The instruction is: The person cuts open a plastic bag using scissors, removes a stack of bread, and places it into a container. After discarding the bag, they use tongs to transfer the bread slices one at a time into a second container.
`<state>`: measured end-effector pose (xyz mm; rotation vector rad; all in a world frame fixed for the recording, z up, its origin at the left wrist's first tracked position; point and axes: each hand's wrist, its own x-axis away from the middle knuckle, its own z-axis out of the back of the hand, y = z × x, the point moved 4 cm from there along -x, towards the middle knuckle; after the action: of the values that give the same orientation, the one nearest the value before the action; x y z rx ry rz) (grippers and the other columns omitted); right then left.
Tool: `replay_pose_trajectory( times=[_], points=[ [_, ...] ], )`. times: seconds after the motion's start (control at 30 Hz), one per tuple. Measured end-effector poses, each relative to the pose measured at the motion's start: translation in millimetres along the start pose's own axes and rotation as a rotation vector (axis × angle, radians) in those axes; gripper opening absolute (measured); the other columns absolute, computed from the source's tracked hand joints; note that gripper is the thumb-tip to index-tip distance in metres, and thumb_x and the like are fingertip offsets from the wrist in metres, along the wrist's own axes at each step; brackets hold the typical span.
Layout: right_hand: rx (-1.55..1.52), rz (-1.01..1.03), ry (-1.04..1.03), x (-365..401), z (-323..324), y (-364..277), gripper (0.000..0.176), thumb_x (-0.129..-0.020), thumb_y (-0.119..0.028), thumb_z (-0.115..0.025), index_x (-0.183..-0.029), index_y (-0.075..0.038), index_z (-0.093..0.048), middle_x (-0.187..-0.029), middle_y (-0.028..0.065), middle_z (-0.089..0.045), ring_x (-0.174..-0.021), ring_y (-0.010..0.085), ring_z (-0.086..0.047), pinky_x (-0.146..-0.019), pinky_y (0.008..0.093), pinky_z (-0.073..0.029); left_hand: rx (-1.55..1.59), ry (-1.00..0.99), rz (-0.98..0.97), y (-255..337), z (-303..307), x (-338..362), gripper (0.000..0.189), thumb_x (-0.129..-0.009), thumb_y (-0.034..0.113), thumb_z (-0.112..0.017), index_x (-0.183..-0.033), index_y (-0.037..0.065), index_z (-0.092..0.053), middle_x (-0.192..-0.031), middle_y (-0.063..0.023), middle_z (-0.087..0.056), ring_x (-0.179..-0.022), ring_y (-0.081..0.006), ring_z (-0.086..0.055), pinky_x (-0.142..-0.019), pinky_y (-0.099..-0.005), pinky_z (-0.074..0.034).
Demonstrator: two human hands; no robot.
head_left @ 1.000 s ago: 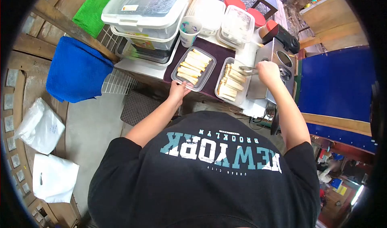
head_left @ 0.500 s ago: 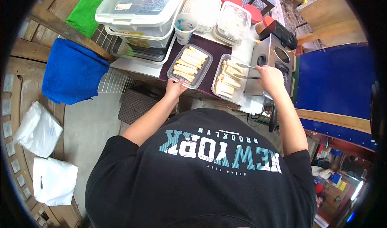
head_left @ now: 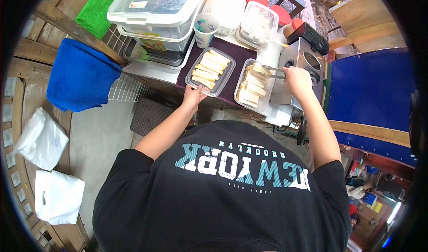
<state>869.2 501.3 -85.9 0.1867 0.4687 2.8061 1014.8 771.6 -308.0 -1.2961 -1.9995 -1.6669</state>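
Observation:
My left hand (head_left: 194,97) grips the near edge of a clear plastic container (head_left: 217,91) that holds several pale yellow, stick-shaped food pieces (head_left: 210,69) side by side. My right hand (head_left: 297,79) is wrapped around metal tongs (head_left: 277,72). The tongs' tips reach into a second clear container (head_left: 263,106), at the far end of more food sticks (head_left: 252,91) piled there. Whether a stick is pinched between the tips is hard to make out. Both containers rest side by side on a dark cloth (head_left: 232,85) along the counter's near edge.
A steel appliance (head_left: 294,51) with round openings stands right of the containers. Behind are a patterned cup (head_left: 205,34), a large lidded bin (head_left: 156,7) and stacked clear boxes (head_left: 258,22). A blue towel (head_left: 82,78) hangs at left; a blue panel (head_left: 370,91) is at right.
The tongs' arms have come closer together, and their tips have shifted toward the back of the right container. My left hand stays on its container.

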Motion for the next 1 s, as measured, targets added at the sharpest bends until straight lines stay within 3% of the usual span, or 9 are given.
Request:
replay_pose_trajectory(
  times=[0.17,0.27,0.37,0.47,0.67,0.83,1.0],
  points=[
    [-0.009,0.028,-0.005,-5.6,-21.4,-2.2,0.013,-0.08,-0.011,-0.053,-0.083,-0.008,-0.065,-0.075,0.0119,-0.065,-0.072,0.0275,-0.065,-0.062,0.0393,-0.052,-0.008,-0.001,0.008,-1.8,2.2,-3.9,0.017,-0.095,0.009,-0.045,-0.108,0.002,-0.037,-0.106,-0.016,-0.055,-0.096,-0.0249,-0.061,-0.083,-0.0363,-0.052],
    [-0.025,-0.053,-0.138,-7.1,-25.3,1.9,0.035,-0.07,-0.014,-0.068,-0.105,-0.012,-0.064,-0.083,0.0104,-0.065,-0.081,0.0263,-0.064,-0.07,0.0388,-0.051,-0.031,-0.009,-0.006,0.2,0.4,-3.3,0.017,-0.095,0.009,-0.045,-0.109,0.002,-0.038,-0.105,-0.0156,-0.057,-0.093,-0.0239,-0.062,-0.078,-0.0347,-0.053],
    [-0.001,-0.01,-0.055,-3.9,-20.1,-1.8,0.013,-0.079,-0.01,-0.054,-0.086,-0.008,-0.065,-0.075,0.0108,-0.064,-0.071,0.0264,-0.065,-0.062,0.0388,-0.052,-0.037,0.012,-0.005,-0.5,1.3,-4.7,0.018,-0.095,0.009,-0.044,-0.112,0.002,-0.04,-0.101,-0.0151,-0.061,-0.086,-0.0221,-0.065,-0.07,-0.0315,-0.054],
    [0.032,-0.022,0.032,3.8,-7.5,-0.9,0.015,-0.079,-0.011,-0.054,-0.089,-0.008,-0.064,-0.077,0.0101,-0.064,-0.072,0.0255,-0.065,-0.062,0.0375,-0.052,-0.037,0.026,-0.008,-2.3,1.8,-6.2,0.018,-0.095,0.009,-0.044,-0.111,0.002,-0.041,-0.099,-0.0149,-0.061,-0.085,-0.0219,-0.065,-0.07,-0.0318,-0.054],
    [0.041,-0.077,-0.035,12.2,1.3,2.3,0.02,-0.077,-0.01,-0.056,-0.095,-0.008,-0.064,-0.079,0.0103,-0.063,-0.073,0.0253,-0.065,-0.064,0.0369,-0.051,-0.047,0.044,0.023,1.7,-0.9,-1.0,0.016,-0.096,0.009,-0.043,-0.11,0.002,-0.041,-0.1,-0.0153,-0.061,-0.086,-0.0222,-0.065,-0.071,-0.0315,-0.053],
    [-0.066,-0.019,-0.039,25.9,17.7,-11.5,0.014,-0.074,-0.008,-0.058,-0.086,-0.008,-0.065,-0.076,0.0115,-0.064,-0.072,0.0277,-0.065,-0.063,0.0385,-0.052,-0.022,0.004,-0.005,-2.7,2.5,-5.4,0.016,-0.095,0.01,-0.047,-0.104,0.002,-0.037,-0.105,-0.0166,-0.054,-0.093,-0.0234,-0.06,-0.08,-0.0345,-0.052],
    [-0.068,0.023,-0.169,29.6,-3.1,-26.4,0.01,-0.072,-0.006,-0.056,-0.077,-0.006,-0.065,-0.077,0.0125,-0.065,-0.074,0.0287,-0.065,-0.064,0.0392,-0.052,-0.045,0.007,0.007,-5.4,4.0,-8.2,0.02,-0.095,0.01,-0.046,-0.111,0.003,-0.037,-0.107,-0.0151,-0.056,-0.093,-0.0212,-0.061,-0.077,-0.0325,-0.053]
  ],
)
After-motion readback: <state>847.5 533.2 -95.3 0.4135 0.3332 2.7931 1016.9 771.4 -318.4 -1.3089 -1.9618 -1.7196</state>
